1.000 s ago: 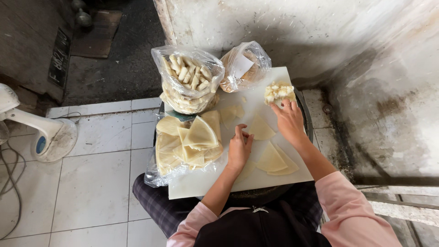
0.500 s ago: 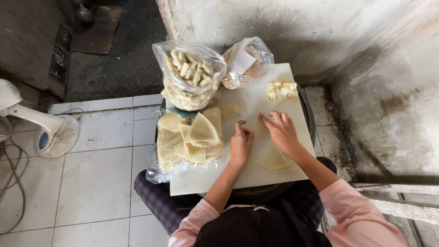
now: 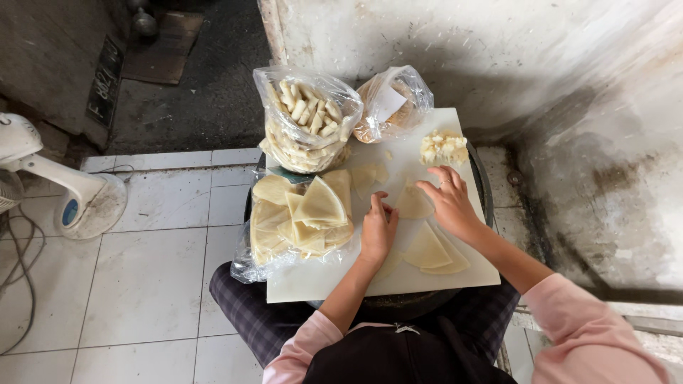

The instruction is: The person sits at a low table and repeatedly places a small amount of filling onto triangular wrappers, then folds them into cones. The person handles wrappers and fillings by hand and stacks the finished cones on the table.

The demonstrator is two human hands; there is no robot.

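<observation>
A white cutting board (image 3: 334, 274) lies across a dark round basin on my lap. My left hand (image 3: 378, 229) rests on the board with its fingertips at a pale triangular dough wrapper (image 3: 413, 204). My right hand (image 3: 449, 202) touches the same wrapper from the right, fingers spread. Two more triangular wrappers (image 3: 430, 252) lie just below my right wrist. A small heap of pale filling chunks (image 3: 444, 148) sits at the board's far right corner. A stack of wrappers (image 3: 306, 213) on clear plastic fills the board's left side.
A clear bag of rolled pastry sticks (image 3: 304, 126) and a second tied bag (image 3: 393, 105) stand at the board's far edge. A stained concrete wall (image 3: 569, 107) rises on the right. A white fan base (image 3: 75, 199) stands on the tiled floor at left.
My right hand has drawn back from the filling heap toward me and now sits on the wrapper beside my left hand. My left hand has barely shifted.
</observation>
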